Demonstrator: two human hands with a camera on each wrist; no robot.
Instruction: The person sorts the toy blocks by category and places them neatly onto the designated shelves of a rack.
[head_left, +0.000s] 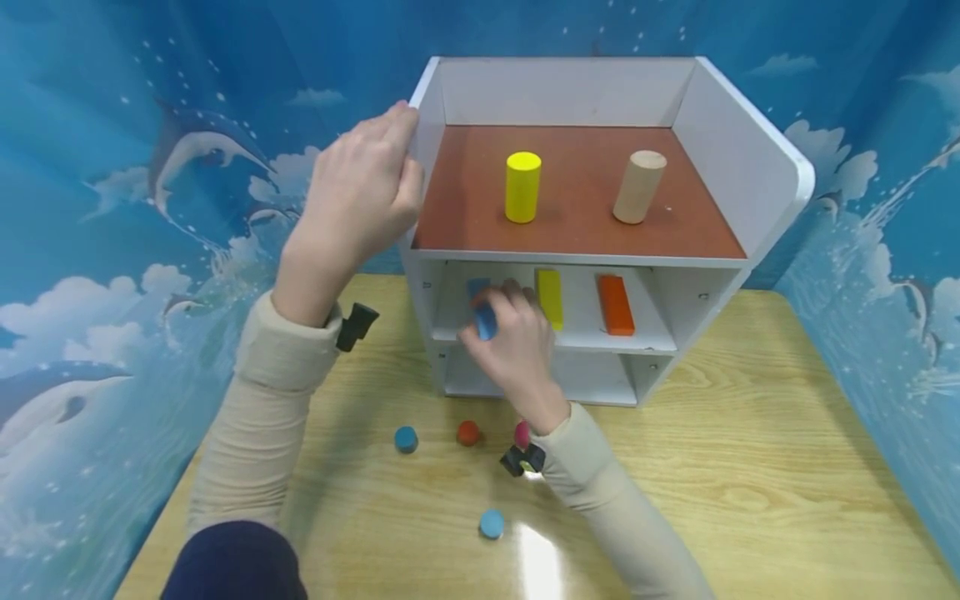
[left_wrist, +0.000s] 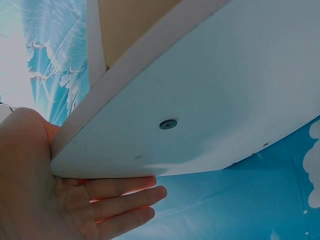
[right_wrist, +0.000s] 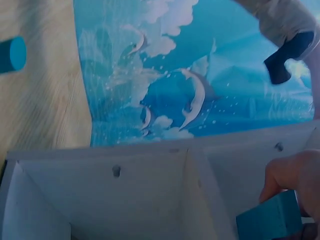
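Observation:
My left hand (head_left: 356,183) grips the side panel of a white shelf unit (head_left: 750,142) at its upper left. In the left wrist view, that hand's fingers (left_wrist: 125,205) lie along the panel's outer face. My right hand (head_left: 517,337) holds a blue block (right_wrist: 270,217) at the left of the middle shelf. Blue shows on both sides of a finger in the head view; I cannot tell whether it is all one piece. Beside that hand, a yellow block (head_left: 550,300) and an orange block (head_left: 617,306) lie on the same shelf.
On the brown top stand a yellow cylinder (head_left: 522,187) and a plain wooden cylinder (head_left: 639,187). Small pieces lie on the wooden table (head_left: 750,467): a blue one (head_left: 406,439), a red one (head_left: 468,432), a light blue one (head_left: 492,523) and a pink one (head_left: 522,433) near my right wrist.

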